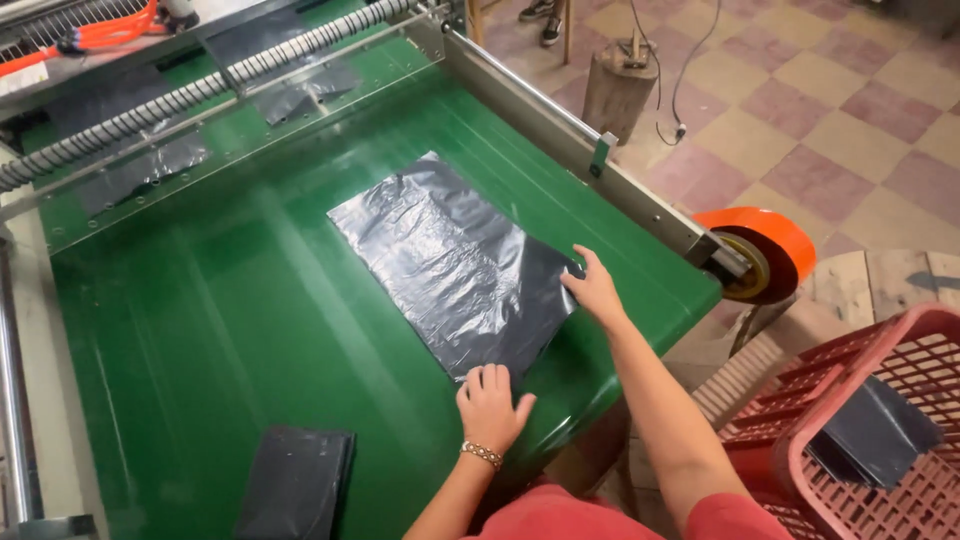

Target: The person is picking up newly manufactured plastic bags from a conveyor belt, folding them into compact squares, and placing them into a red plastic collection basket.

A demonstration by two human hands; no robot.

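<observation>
- Black bag point(455, 265) lies flat mid-belt point(200, 330), spread for smoothing.
- Left hand point(490, 405) presses the bag's near edge, fingers open, gripping nothing.
- Right hand point(596, 290) pins the bag's right corner, open too.

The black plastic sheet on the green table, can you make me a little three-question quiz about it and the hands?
1. True or false: both hands touch the black plastic sheet.
2. Which hand wears a beaded bracelet: A, the left hand, or B, the right hand?
3. What lies in the red crate beside the green table?

Key
1. True; each rests on an edge near the closest corner.
2. A.
3. A dark sheet, like the one on the table.
</observation>
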